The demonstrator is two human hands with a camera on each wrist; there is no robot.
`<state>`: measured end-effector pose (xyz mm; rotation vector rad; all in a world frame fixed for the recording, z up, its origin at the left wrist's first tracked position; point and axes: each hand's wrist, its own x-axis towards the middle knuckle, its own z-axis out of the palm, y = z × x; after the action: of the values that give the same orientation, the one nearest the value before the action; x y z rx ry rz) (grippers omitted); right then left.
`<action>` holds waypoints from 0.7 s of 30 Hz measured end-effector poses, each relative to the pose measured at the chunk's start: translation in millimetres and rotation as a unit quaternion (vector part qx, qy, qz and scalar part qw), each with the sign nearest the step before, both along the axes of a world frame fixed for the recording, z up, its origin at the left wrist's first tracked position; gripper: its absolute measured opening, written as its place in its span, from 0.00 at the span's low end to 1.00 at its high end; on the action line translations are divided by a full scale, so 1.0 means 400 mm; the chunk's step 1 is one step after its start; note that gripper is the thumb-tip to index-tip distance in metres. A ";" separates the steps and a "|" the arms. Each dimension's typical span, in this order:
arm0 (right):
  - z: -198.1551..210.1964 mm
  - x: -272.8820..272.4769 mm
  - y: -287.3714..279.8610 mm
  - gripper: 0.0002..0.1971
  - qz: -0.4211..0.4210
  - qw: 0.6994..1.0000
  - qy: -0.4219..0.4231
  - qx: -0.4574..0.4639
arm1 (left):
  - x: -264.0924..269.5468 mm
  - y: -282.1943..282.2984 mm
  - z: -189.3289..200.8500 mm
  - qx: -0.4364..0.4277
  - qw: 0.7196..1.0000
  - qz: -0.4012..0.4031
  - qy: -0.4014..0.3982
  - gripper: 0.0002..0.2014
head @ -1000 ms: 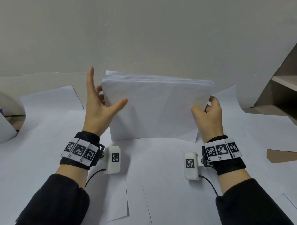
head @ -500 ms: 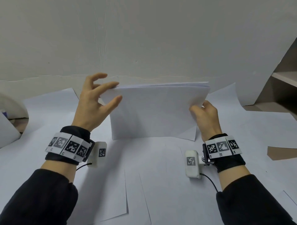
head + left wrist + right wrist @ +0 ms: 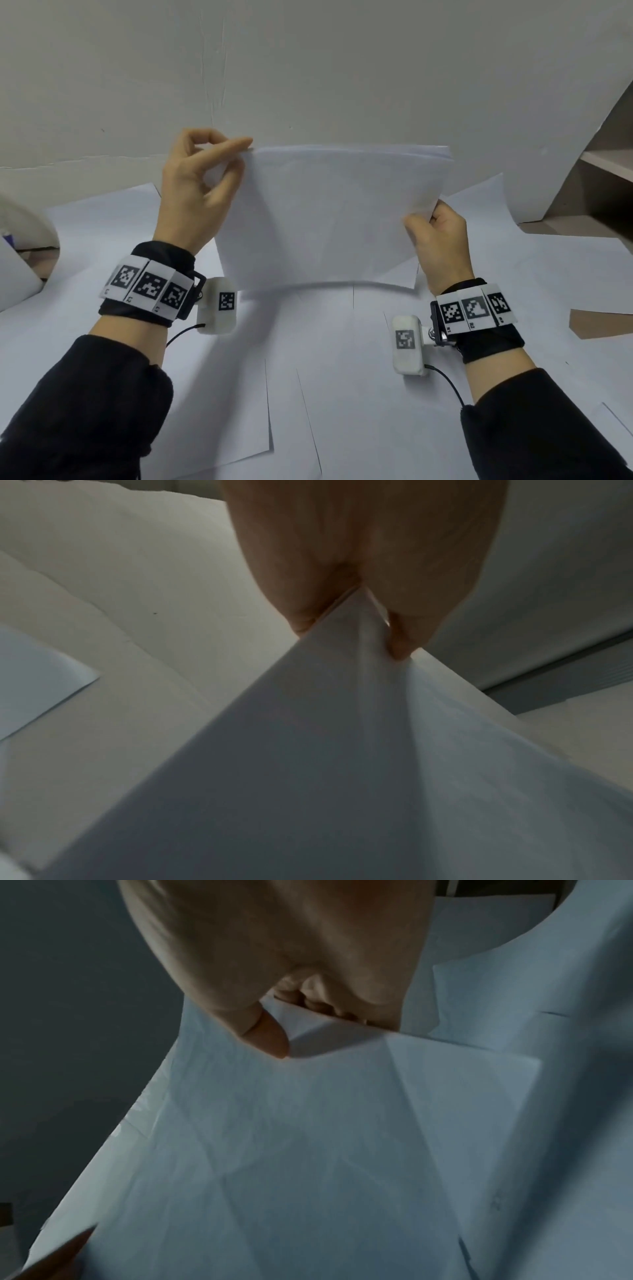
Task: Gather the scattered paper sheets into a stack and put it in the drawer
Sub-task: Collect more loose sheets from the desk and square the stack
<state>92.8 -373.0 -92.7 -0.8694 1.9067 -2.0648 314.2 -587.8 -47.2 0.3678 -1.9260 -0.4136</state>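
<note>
stack of white paper sheets (image 3: pixel 325 219) stands upright on its long lower edge on the paper-covered table (image 3: pixel 342 394), held between both hands, front face toward the camera. sheet count in the stack: can't tell, edges only show as thin layers at the top right corner.

left hand (image 3: pixel 195 195): fingers curled, thumb and index pinching the top left corner of the stack. left wrist view confirms it, fingertips (image 3: pixel 400 642) closed on the corner from both sides.

right hand (image 3: pixel 442 243): curled round the right edge, lower than the left, thumb on the front face, remaining fingers behind. right wrist view shows the thumb pressed into the sheet, paper creased there.

one stack, two hands, both gripping it.

loose white paper sheets (image 3: pixel 222 411) lie flat and overlapping on the table under and around the stack; at least five separate edges visible, exact count unclear. bare brown tabletop patch (image 3: pixel 599 323) at right. wooden shelf unit (image 3: pixel 603 171) at far right. pale wall (image 3: pixel 308 68) behind.
</note>
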 end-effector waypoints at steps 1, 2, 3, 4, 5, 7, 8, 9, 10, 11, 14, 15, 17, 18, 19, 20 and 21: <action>-0.004 -0.005 0.002 0.08 0.007 1.000 -0.008 0.017 | 0.006 -0.001 -0.012 0.019 1.000 0.000 -0.015 0.13; -0.005 -0.007 0.006 0.11 0.017 0.999 -0.015 0.037 | 0.012 -0.001 -0.029 0.036 0.999 -0.002 -0.033 0.14; -0.009 -0.011 0.008 0.12 0.025 0.998 -0.019 0.054 | 0.019 0.001 -0.044 0.052 0.998 -0.007 -0.047 0.15; -0.008 -0.011 0.010 0.13 0.032 0.997 -0.022 0.065 | 0.024 0.001 -0.056 0.062 0.997 -0.013 -0.054 0.18; -0.011 -0.013 0.010 0.14 0.036 0.997 -0.023 0.069 | 0.028 0.004 -0.061 0.067 0.996 -0.014 -0.055 0.21; -0.017 -0.014 0.005 0.14 0.035 0.996 -0.012 0.078 | 0.031 0.001 -0.065 0.094 0.995 -0.013 -0.040 0.32; -0.018 -0.010 0.002 0.12 0.032 0.996 -0.001 0.084 | 0.029 -0.009 -0.073 0.136 0.990 -0.023 -0.020 0.38; -0.021 -0.009 -0.001 0.10 0.026 0.996 0.004 0.086 | 0.027 -0.018 -0.083 0.193 0.980 -0.046 0.005 0.41; -0.023 -0.007 -0.003 0.07 0.021 0.996 0.004 0.084 | 0.024 -0.025 -0.093 0.260 0.962 -0.081 0.032 0.43; -0.025 -0.006 -0.004 0.06 0.015 0.997 -0.005 0.080 | 0.020 -0.031 -0.109 0.330 0.934 -0.126 0.053 0.42; -0.029 -0.003 -0.006 0.06 0.013 0.998 -0.024 0.064 | 0.000 -0.021 -0.155 0.440 0.877 -0.192 0.033 0.26; -0.027 0.001 -0.006 0.08 0.009 0.998 -0.023 0.061 | -0.008 -0.010 -0.162 0.434 0.881 -0.185 0.019 0.20; -0.018 0.009 -0.005 0.12 0.000 0.999 -0.017 0.043 | -0.028 0.007 -0.160 0.416 0.893 -0.165 0.035 0.17; -0.010 0.013 -0.004 0.13 -0.002 0.999 -0.009 0.031 | -0.036 0.006 -0.154 0.404 0.900 -0.155 0.055 0.18; 0.000 0.017 -0.003 0.13 -0.001 1.000 0.002 0.021 | -0.042 0.006 -0.145 0.392 0.905 -0.148 0.073 0.20; 0.012 0.021 -0.002 0.12 -0.001 1.000 0.014 0.012 | -0.047 0.003 -0.137 0.383 0.909 -0.143 0.086 0.21; 0.020 0.022 -0.002 0.11 -0.004 1.000 0.022 0.009 | -0.048 -0.002 -0.134 0.379 0.910 -0.141 0.090 0.22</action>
<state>101.6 -373.9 -84.9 -0.9119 1.9513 -2.0475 294.9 -588.6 -100.7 0.5248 -1.5730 -1.3534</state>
